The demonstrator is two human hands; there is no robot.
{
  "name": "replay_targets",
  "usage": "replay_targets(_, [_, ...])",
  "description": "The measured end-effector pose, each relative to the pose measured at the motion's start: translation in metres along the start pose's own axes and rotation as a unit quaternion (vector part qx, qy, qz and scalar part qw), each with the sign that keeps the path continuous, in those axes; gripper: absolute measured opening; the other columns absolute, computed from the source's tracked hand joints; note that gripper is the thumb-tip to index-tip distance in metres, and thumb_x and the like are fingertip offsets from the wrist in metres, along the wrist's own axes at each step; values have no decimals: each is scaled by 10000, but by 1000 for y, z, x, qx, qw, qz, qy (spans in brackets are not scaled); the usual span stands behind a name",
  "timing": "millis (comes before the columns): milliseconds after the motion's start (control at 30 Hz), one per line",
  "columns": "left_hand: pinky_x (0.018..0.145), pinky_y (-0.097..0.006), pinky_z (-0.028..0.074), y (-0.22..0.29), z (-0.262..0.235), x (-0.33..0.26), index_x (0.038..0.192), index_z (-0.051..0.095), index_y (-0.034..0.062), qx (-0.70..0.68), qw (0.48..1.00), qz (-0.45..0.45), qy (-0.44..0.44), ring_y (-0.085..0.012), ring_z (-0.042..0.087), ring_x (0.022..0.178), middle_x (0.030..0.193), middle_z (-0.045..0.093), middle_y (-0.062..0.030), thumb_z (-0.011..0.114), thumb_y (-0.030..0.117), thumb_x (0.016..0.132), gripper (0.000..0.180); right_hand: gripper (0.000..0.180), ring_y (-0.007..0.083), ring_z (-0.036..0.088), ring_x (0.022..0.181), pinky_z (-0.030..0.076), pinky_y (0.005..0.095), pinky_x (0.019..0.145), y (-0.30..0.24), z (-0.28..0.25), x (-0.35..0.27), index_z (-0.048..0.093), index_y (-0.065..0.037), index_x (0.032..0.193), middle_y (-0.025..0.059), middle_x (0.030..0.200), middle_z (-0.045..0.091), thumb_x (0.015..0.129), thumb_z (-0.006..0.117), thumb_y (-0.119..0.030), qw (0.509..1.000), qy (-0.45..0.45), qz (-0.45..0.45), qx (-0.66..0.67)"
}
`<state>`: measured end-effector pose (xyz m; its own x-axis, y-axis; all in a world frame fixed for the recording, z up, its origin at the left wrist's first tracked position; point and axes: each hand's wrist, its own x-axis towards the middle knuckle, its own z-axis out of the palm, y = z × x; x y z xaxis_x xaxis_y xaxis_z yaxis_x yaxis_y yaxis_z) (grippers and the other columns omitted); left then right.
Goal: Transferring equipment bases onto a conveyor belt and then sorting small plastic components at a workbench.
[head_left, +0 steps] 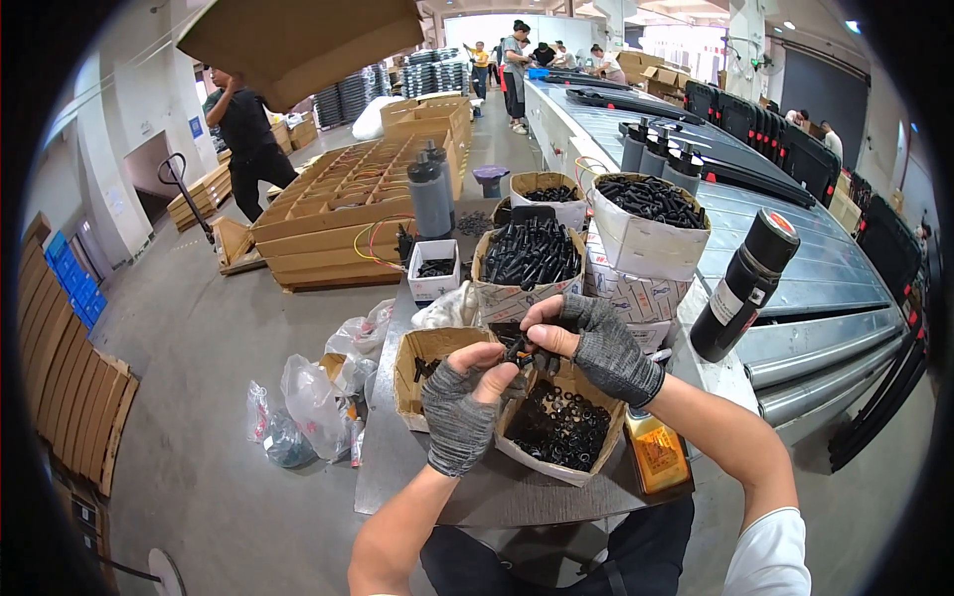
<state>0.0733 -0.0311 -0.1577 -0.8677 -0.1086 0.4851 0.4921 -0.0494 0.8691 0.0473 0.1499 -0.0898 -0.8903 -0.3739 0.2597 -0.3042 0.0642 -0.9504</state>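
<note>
My left hand (pixel 464 409) and my right hand (pixel 602 348) meet over the table, both in grey fingerless gloves. Between their pinched fingertips is a small black part (pixel 518 349), partly covered by the fingers, so its exact kind is unclear. Below the right hand stands a cut-down carton (pixel 542 467) of small black rings (pixel 568 409). Beside the left hand, another carton (pixel 408 385) contains a few dark pieces. Just beyond the hands, a white printed carton (pixel 512 301) is heaped with black tubular parts (pixel 534 248).
A bottle of amber liquid (pixel 657 455) stands by the table's right edge. Farther right, a black thermos (pixel 743 285) is beside the roller conveyor (pixel 820 278). Plastic bags (pixel 314 402) lie left of the table. Beyond them, a person (pixel 248 139) carries a cardboard sheet (pixel 303 45) near stacked cartons (pixel 328 260).
</note>
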Motion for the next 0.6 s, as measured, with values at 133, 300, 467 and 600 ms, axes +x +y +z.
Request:
replay_targets(133, [820, -275, 505, 0, -1, 0, 1043, 646, 19, -38, 999, -19, 11, -144, 625, 889, 963, 669, -64, 733, 71, 836, 230, 217, 111, 615, 887, 509, 275, 794, 8, -3, 1, 660, -9, 1026, 43, 946, 663, 916, 637, -195, 999, 24, -23, 18])
replay_targets(300, [824, -277, 505, 2, 0, 1, 1047, 639, 14, -20, 1000, -11, 11, -143, 625, 900, 964, 668, -65, 731, 59, 836, 235, 215, 106, 617, 858, 508, 271, 778, 4, 3, -8, 650, -11, 1033, 36, 916, 663, 903, 650, -183, 998, 8, -16, -57])
replay_targets(467, [824, -277, 505, 0, 0, 1, 1048, 631, 11, -37, 999, -8, 24, -141, 625, 899, 962, 666, -64, 726, 55, 841, 232, 184, 104, 627, 843, 512, 272, 763, 9, 11, -7, 660, -13, 1024, 33, 896, 672, 915, 634, -158, 996, 29, -60, -67])
replay_targets(600, [814, -275, 505, 0, -2, 2, 1042, 629, 12, -33, 999, -2, 26, -138, 625, 884, 964, 665, -64, 721, 57, 847, 219, 157, 112, 631, 819, 510, 273, 746, 6, 17, -10, 657, -15, 1014, 43, 865, 668, 919, 622, -135, 992, 23, -87, -89])
